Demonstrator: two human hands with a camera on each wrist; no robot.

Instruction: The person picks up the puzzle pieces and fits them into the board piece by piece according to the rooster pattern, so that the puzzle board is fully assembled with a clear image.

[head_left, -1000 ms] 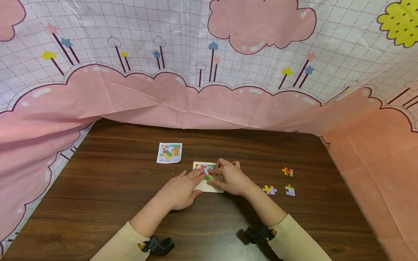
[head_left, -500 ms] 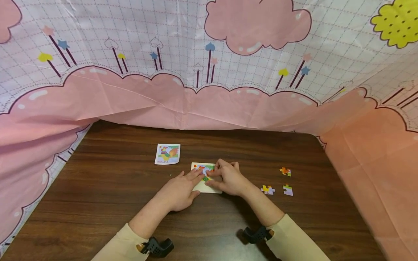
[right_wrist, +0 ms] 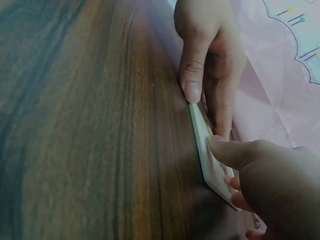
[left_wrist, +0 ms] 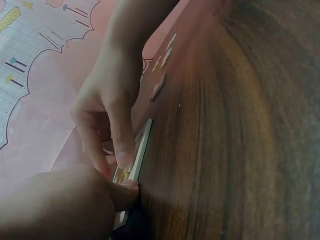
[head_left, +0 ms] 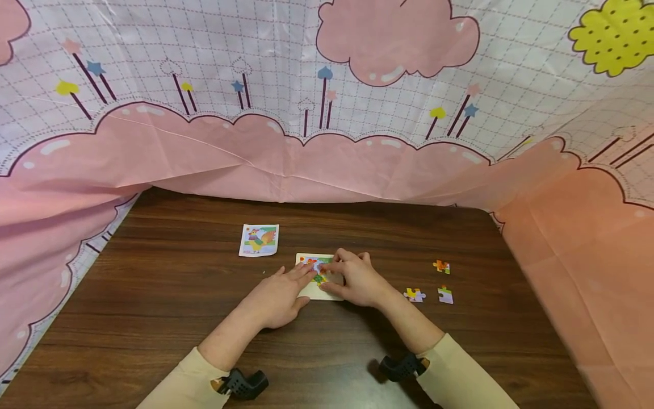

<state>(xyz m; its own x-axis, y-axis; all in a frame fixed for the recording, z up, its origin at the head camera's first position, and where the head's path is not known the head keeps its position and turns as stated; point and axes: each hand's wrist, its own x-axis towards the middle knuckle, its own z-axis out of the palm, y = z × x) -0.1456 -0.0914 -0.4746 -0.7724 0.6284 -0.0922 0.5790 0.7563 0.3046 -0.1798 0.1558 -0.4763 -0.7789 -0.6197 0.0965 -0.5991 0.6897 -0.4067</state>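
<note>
A puzzle board (head_left: 327,295) with a pale rim lies on the table, colourful pieces fitted in its left part. My left hand (head_left: 280,298) rests on the board's left side, its fingers stretched across the pieces and its thumb (right_wrist: 192,92) at the near rim. From the right, my right hand (head_left: 360,279) bends over the board. Its fingertips touch the picture and its thumb (right_wrist: 230,150) sits on the near rim, apart from the fingers. Both hands cover part of the picture. Right of the board lie three loose puzzle pieces: an orange one (head_left: 441,266), a yellow-and-lilac one (head_left: 414,295) and a green-and-lilac one (head_left: 445,295).
A small picture card (head_left: 259,240) showing a colourful bird lies beyond the board to the left. The dark wooden table (head_left: 168,272) is bordered by a pink patterned cloth (head_left: 347,170) at the back and sides. Black wrist devices (head_left: 241,384) sit by both sleeves.
The whole head view has drifted slightly to the left. Both hands stay at the board; the right fingers have shifted only a little. The loose pieces lie as before.
</note>
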